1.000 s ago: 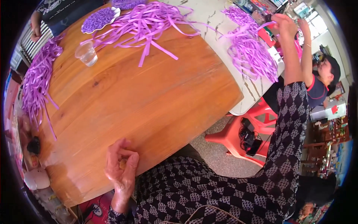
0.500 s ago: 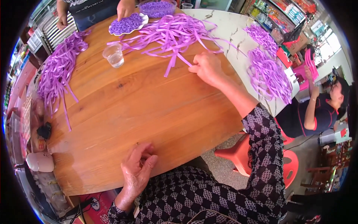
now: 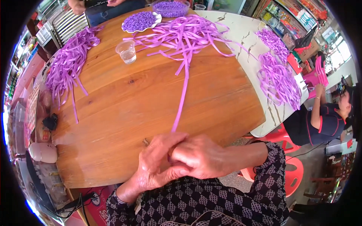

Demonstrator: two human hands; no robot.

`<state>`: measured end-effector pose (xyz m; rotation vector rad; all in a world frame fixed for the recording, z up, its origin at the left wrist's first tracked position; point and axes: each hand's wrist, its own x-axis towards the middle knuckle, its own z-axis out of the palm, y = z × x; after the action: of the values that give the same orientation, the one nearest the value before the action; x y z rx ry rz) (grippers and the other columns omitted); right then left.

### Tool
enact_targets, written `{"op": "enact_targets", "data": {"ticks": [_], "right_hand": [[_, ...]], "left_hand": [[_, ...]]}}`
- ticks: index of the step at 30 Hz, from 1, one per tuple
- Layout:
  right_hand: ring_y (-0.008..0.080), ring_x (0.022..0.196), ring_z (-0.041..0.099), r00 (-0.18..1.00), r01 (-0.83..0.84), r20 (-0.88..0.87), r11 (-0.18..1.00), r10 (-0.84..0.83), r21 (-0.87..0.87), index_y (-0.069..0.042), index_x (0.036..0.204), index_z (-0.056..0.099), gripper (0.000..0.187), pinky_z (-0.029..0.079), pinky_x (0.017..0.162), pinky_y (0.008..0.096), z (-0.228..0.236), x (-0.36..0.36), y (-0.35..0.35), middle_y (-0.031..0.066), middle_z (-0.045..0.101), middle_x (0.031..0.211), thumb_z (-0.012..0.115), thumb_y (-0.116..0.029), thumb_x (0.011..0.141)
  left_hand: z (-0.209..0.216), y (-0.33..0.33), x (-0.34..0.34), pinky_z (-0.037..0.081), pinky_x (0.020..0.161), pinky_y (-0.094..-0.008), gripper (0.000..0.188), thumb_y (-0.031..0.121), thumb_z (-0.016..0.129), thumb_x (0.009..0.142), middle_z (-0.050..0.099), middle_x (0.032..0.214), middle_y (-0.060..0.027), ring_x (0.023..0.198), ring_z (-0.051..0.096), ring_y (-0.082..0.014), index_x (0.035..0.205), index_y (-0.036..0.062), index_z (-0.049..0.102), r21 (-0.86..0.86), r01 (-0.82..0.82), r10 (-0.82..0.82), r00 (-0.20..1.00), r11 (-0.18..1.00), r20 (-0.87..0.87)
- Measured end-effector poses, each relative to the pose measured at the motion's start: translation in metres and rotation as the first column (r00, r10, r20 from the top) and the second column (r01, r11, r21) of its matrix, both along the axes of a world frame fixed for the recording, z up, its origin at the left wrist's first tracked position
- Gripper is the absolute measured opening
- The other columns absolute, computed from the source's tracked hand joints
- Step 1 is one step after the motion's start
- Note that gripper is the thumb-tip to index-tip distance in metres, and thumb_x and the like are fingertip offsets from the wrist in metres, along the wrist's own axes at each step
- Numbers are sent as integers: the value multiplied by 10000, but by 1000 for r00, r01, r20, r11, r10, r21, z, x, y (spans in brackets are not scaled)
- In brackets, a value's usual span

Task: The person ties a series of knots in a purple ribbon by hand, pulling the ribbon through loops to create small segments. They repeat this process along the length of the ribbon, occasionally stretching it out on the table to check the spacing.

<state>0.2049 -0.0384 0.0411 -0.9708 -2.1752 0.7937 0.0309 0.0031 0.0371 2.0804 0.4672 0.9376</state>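
The right hand (image 3: 198,156) has come back from the ribbon pile to meet the left hand (image 3: 154,160), and the two now touch just inside the table's near edge. The right hand's fingers are curled in and the left hand is bent around beside them; the fingertips are hidden, so I cannot tell which one pinches the ribbon. A single lilac ribbon strip (image 3: 181,105) runs nearly straight from the hands, its near end lost behind the fingers, across the bare wooden table (image 3: 113,113) to the tangled ribbon pile (image 3: 188,34). Half a second ago the right hand had its end out near that pile. I judge that one strip has been picked out and that the work is now two-handed, close to the body. Farther out, the co-worker's hand (image 3: 114,2) has left the scalloped plate (image 3: 157,20) of purple beads (image 3: 137,22).
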Motion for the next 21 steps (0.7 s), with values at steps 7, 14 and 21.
{"op": "enact_targets", "data": {"ticks": [7, 14, 21], "right_hand": [[245, 649, 545, 946, 318, 11, 937, -323, 145, -43, 790, 563, 103, 427, 561, 344, 7, 35, 20, 82, 539, 710, 656, -21, 752], [237, 647, 507, 947, 269, 65, 888, -314, 372, -20, 773, 565, 168, 407, 560, 324, -25, 19, 25, 80, 517, 696, 640, 48, 639], [185, 554, 417, 985, 155, -21, 821, -172, 550, -2, 771, 576, 273, 329, 458, 296, -30, -20, 5, 56, 455, 663, 621, -4, 501]], "left_hand": [[-17, 7, -32, 461, 637, -361, 230, 171, 711, 736, 621, 704, -104, 667, 594, -228, 826, -16, 613, 36, -249, 248, 922, 968, -298], [-21, 9, -25, 372, 452, -155, 127, 124, 664, 813, 660, 732, -113, 443, 448, -62, 862, 8, 647, -878, 110, 312, 908, 466, 279], [-12, -9, -12, 394, 497, -175, 132, 94, 583, 878, 667, 813, -138, 490, 422, -36, 916, -31, 603, -926, 28, 430, 880, 377, 202]]}}
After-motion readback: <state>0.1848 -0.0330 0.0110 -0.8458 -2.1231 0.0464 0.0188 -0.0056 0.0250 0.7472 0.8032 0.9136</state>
